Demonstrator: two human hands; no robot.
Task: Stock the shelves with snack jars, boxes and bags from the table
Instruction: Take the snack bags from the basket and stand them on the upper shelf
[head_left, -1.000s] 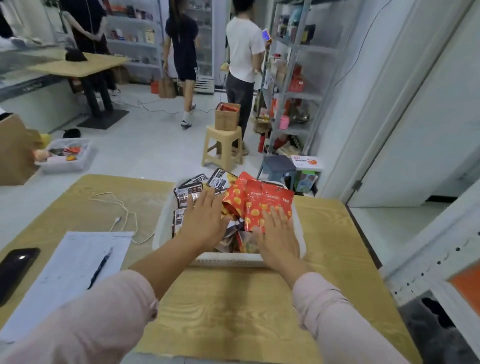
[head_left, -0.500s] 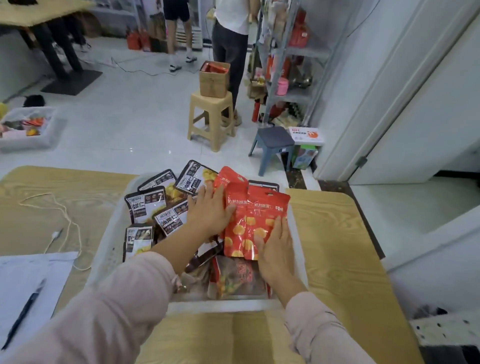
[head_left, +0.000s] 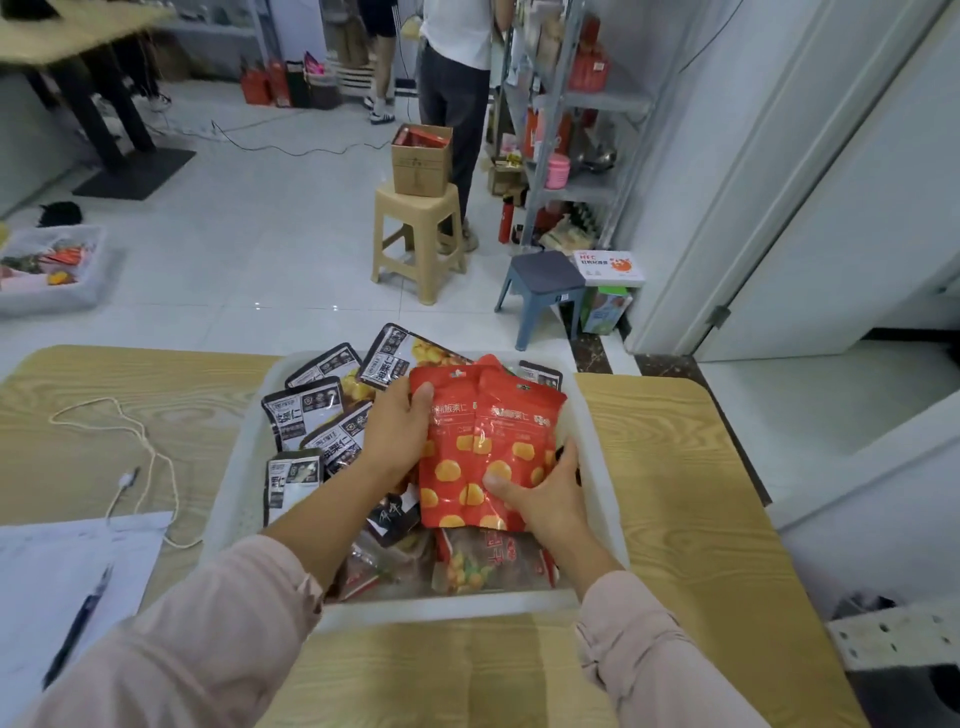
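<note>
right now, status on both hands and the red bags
Left hand and right hand both grip the red snack bags, one each side. Bags held over the white bin. Black bags loose alongside, nothing blocking.

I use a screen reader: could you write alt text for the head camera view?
The left hand and right hand grip red snack bags with yellow spots over a white plastic bin of black-and-white snack bags on a wood-grain table.
</note>
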